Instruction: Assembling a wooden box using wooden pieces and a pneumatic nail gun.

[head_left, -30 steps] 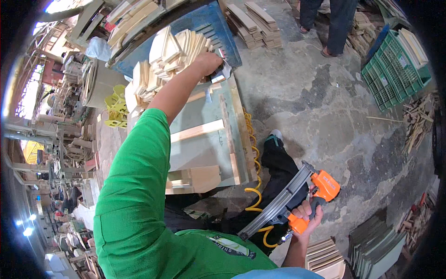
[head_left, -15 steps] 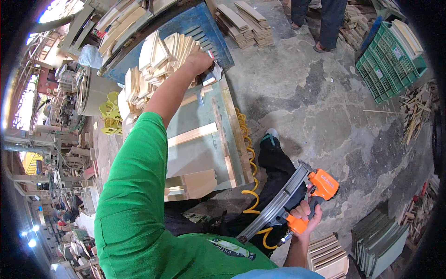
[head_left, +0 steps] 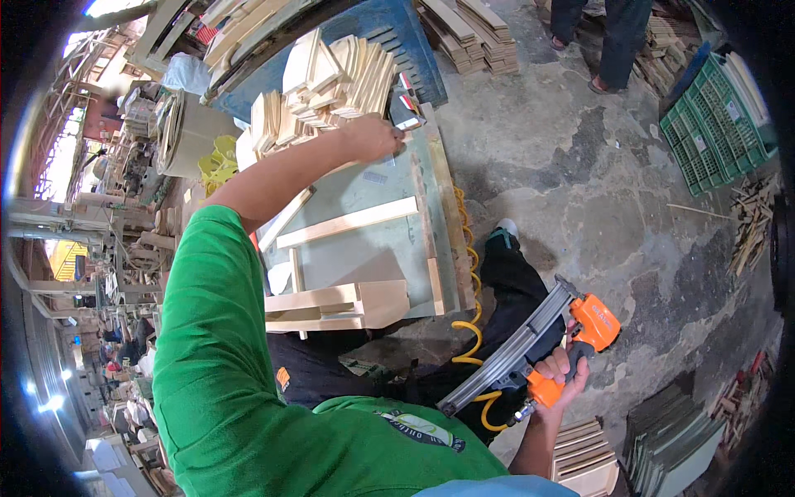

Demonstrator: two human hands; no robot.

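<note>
My right hand (head_left: 565, 374) is wrapped round the grip of an orange and grey nail gun (head_left: 515, 352), held over my right leg with a yellow coiled air hose (head_left: 469, 327) attached. My left hand (head_left: 374, 137) is closed over the far right part of the workbench (head_left: 364, 190); whatever its fingers hold is hidden. Just beyond it lie small red, white and black boxes (head_left: 406, 109). Beside that hand, light wooden pieces (head_left: 356, 74) are piled. Nearer me, a wooden strip (head_left: 348, 221) and a partly built wooden frame (head_left: 339, 305) rest on the bench.
A blue slatted pallet-like surface (head_left: 414, 41) lies behind the bench, with stacked boards (head_left: 472, 33) to its right. A green crate (head_left: 712, 124) stands at far right, near scrap sticks (head_left: 754, 224). Stacked panels (head_left: 671, 439) sit at lower right. Another person's legs (head_left: 621, 41) are at the top.
My left hand has drawn back toward me from beside the wood pile and boxes. More of the near wooden frame shows as the view shifts. My right hand still holds the nail gun.
</note>
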